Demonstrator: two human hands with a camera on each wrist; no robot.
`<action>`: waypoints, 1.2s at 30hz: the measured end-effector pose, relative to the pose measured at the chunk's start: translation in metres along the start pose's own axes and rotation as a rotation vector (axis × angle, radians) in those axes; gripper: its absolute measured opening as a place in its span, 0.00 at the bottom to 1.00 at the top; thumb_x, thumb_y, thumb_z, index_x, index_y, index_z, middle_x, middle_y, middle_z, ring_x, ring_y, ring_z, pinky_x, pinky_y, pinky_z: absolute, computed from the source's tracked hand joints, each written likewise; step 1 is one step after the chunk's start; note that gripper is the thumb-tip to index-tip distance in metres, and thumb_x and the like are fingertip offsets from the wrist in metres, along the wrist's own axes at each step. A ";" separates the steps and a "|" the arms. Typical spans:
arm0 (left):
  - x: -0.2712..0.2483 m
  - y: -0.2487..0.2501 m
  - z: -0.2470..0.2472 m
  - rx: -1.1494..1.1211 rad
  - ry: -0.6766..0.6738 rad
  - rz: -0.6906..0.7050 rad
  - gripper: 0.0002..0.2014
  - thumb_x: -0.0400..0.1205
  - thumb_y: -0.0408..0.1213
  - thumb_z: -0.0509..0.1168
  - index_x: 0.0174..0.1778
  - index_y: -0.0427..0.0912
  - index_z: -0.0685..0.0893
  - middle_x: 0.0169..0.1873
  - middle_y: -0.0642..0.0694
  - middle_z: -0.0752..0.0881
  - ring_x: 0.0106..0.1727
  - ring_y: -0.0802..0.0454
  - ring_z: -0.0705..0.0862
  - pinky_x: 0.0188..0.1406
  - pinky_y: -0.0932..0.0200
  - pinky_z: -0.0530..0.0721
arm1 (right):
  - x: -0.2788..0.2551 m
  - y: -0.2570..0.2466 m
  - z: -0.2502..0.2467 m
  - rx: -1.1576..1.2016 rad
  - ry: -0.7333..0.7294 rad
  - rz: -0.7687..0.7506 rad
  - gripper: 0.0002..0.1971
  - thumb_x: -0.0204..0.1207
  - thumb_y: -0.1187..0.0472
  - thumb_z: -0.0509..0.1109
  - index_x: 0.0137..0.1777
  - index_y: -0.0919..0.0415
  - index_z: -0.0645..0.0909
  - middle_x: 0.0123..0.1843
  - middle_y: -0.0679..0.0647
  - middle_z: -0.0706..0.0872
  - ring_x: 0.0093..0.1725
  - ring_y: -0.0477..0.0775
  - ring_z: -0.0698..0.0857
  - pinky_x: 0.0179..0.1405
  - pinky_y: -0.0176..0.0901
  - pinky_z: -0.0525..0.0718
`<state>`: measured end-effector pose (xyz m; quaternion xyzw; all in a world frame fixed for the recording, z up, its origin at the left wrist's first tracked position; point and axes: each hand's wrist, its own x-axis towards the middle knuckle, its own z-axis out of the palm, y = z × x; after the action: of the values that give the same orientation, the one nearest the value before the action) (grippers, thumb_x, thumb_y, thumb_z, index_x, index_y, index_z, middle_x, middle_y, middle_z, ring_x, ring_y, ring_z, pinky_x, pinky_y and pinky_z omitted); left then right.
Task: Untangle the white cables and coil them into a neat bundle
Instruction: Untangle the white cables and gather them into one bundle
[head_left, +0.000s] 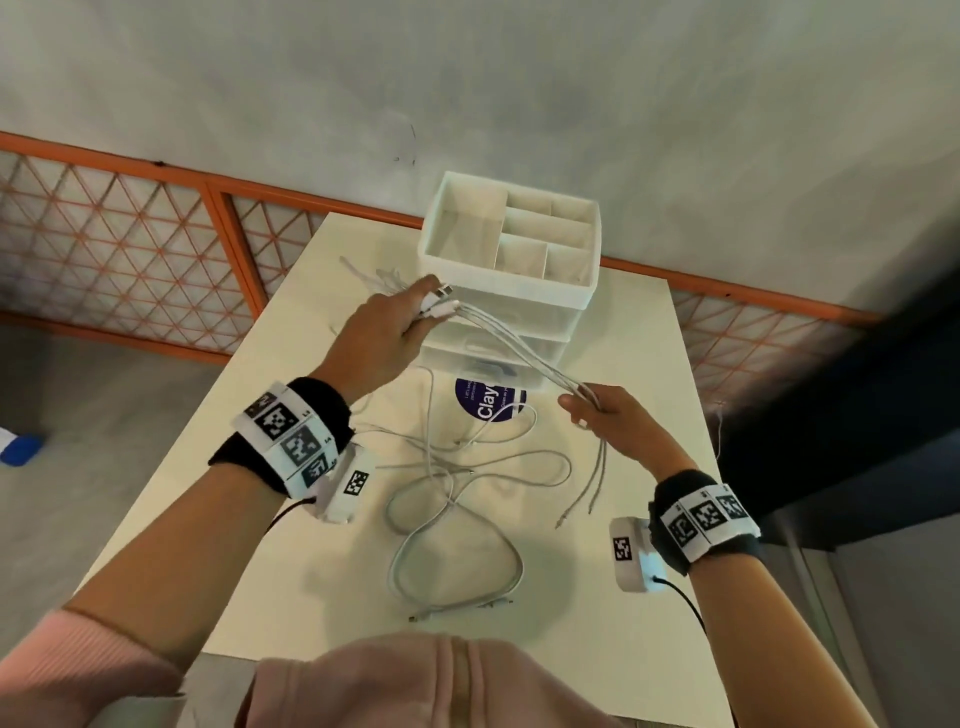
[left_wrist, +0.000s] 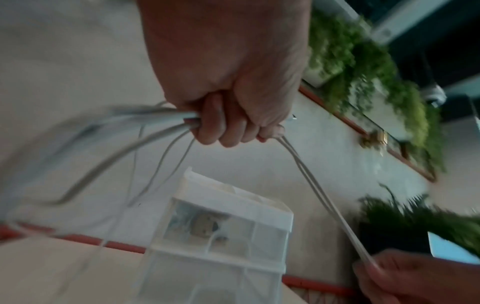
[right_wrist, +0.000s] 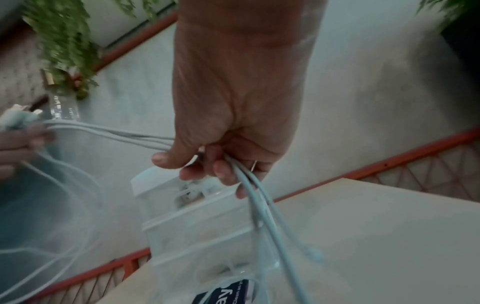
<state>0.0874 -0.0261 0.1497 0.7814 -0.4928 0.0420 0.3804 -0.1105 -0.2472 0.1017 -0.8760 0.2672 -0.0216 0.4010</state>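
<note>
Several white cables (head_left: 511, 345) stretch in the air between my two hands above the table. My left hand (head_left: 395, 325) grips their plug ends, fingers curled round them (left_wrist: 226, 127). My right hand (head_left: 597, 410) grips the same strands lower down (right_wrist: 223, 164), and their free ends hang below it (head_left: 592, 483). More loops of white cable (head_left: 452, 525) lie tangled on the white table (head_left: 291, 545) between my arms. In the left wrist view further strands (left_wrist: 116, 150) trail away blurred from my fist.
A white drawer organiser (head_left: 511, 270) with open top compartments stands at the table's far side, just behind the stretched cables. A purple round sticker (head_left: 488, 402) lies in front of it. An orange lattice railing (head_left: 130, 244) and a grey wall lie beyond.
</note>
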 end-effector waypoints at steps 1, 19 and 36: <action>-0.003 -0.001 0.005 0.054 -0.054 -0.003 0.12 0.85 0.43 0.59 0.58 0.39 0.75 0.21 0.54 0.70 0.24 0.46 0.75 0.26 0.56 0.67 | -0.001 0.006 0.001 -0.033 0.028 0.026 0.17 0.79 0.49 0.67 0.34 0.61 0.76 0.28 0.50 0.75 0.30 0.49 0.73 0.35 0.43 0.70; -0.054 0.022 0.077 0.285 -0.421 -0.162 0.13 0.85 0.39 0.56 0.62 0.36 0.73 0.44 0.31 0.85 0.43 0.30 0.82 0.33 0.51 0.67 | -0.062 0.046 0.120 -0.149 -0.603 -0.091 0.10 0.64 0.62 0.82 0.44 0.64 0.86 0.34 0.46 0.81 0.31 0.34 0.80 0.34 0.24 0.75; -0.070 0.027 0.050 -0.503 -0.474 -0.412 0.20 0.79 0.60 0.61 0.56 0.47 0.74 0.26 0.56 0.70 0.25 0.59 0.67 0.28 0.64 0.70 | -0.048 -0.012 0.044 0.054 -0.632 -0.111 0.04 0.77 0.65 0.70 0.44 0.57 0.78 0.39 0.46 0.82 0.39 0.41 0.78 0.43 0.31 0.75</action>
<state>0.0141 -0.0120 0.0987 0.7344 -0.3946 -0.3385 0.4363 -0.1347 -0.1871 0.0895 -0.8415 0.0805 0.2225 0.4856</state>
